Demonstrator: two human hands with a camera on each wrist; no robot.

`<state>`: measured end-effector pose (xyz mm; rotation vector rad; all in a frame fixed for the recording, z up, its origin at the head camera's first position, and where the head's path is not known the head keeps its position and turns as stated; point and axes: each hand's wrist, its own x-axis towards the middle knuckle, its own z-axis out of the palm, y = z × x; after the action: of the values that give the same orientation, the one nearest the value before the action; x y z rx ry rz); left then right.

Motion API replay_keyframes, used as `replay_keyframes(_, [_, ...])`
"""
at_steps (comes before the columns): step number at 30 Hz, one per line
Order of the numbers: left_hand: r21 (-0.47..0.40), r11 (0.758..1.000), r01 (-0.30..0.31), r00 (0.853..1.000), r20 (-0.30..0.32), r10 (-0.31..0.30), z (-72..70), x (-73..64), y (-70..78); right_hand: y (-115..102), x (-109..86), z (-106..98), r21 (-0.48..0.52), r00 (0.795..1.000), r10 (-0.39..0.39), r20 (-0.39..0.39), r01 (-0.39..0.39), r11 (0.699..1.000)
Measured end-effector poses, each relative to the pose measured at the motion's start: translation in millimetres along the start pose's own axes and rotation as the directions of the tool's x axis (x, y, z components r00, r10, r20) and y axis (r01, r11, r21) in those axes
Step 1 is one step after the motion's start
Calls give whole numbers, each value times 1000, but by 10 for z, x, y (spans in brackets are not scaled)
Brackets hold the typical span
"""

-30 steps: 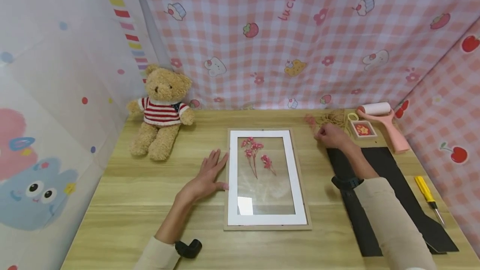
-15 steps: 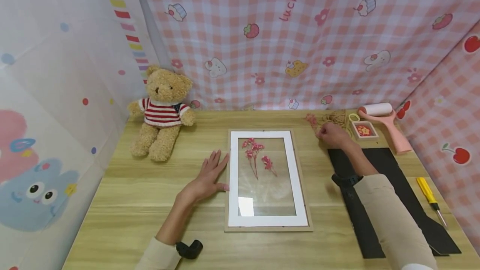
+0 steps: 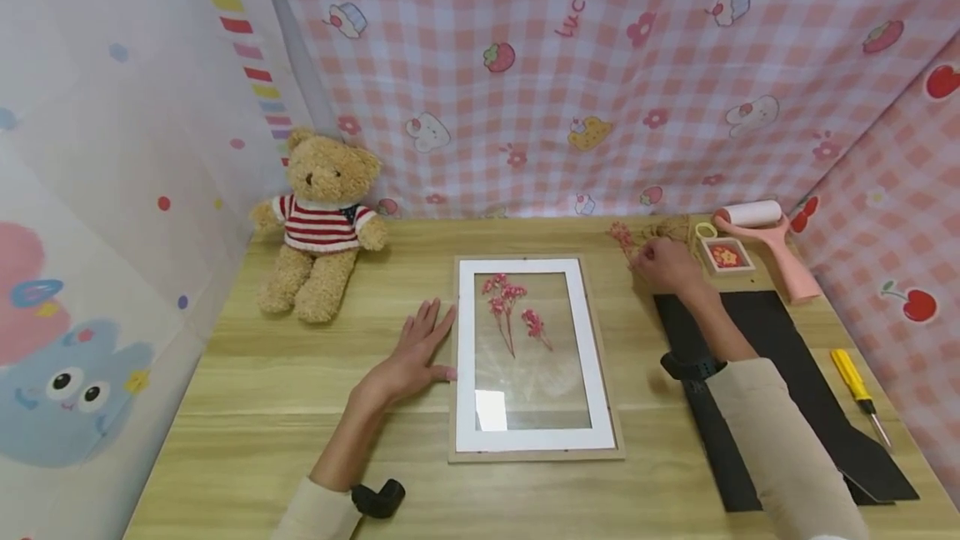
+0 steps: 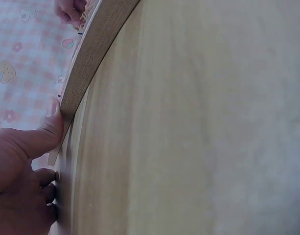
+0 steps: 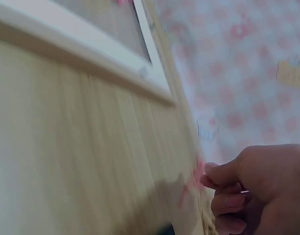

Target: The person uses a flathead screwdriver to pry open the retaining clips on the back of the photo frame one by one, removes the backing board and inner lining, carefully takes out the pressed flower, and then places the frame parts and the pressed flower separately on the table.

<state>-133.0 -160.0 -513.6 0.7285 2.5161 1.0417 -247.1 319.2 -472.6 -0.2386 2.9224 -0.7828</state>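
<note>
A picture frame point(image 3: 536, 440) with a white mat and a clear pane lies on the wooden table. On its pane lie two pink dried flower sprigs, a taller one point(image 3: 504, 300) and a shorter one point(image 3: 535, 325). Flat beside the frame's left side, my left hand point(image 3: 405, 369) has its fingers spread, and its thumb touches the wooden edge point(image 4: 86, 58). Right of the frame's far corner, my right hand point(image 3: 670, 265) pinches another pink dried flower sprig point(image 3: 621, 237) between thumb and forefinger. Its stem is mostly hidden by the fingers.
Behind the right hand lies coiled twine point(image 3: 673, 228), near a small box point(image 3: 726, 257), a yellow ring point(image 3: 706, 231) and a pink lint roller point(image 3: 787, 261). Black boards point(image 3: 757, 323) lie under the right forearm, with a screwdriver point(image 3: 855, 382) beyond. A teddy bear point(image 3: 318, 227) sits at back left.
The right hand has turned slightly and shifted a little at the flower sprig, which shows more clearly. The left hand and the frame stay in place.
</note>
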Motion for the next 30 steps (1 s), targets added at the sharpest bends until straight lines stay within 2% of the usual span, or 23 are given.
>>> replay_keyframes(4, [3,1000,-7,1000,-2,7,-8,-13,-25,-427,-205,70,48,999,-29,-35,30,998])
replay_keyframes(6, [-26,999,-22,1000,-6,22,-15,-20,-30,-616,-302,147,67,999,-27,-41,29,997])
replay_keyframes(9, [-42,998,-37,999,-8,37,-19,-24,-22,-839,-425,266,83,998,-44,-48,48,995])
replay_keyframes(12, [-23,999,-33,999,-8,33,-13,-18,-5,-1008,-504,387,82,996,-64,-57,69,994])
replay_keyframes(22, [-20,1000,-11,1000,-3,11,-19,-14,19,-1366,-683,645,45,999,-49,23,48,998])
replay_keyframes(30, [-21,1000,-12,1000,-7,11,-6,-7,1,-1522,-778,856,-24,997,-37,68,39,999])
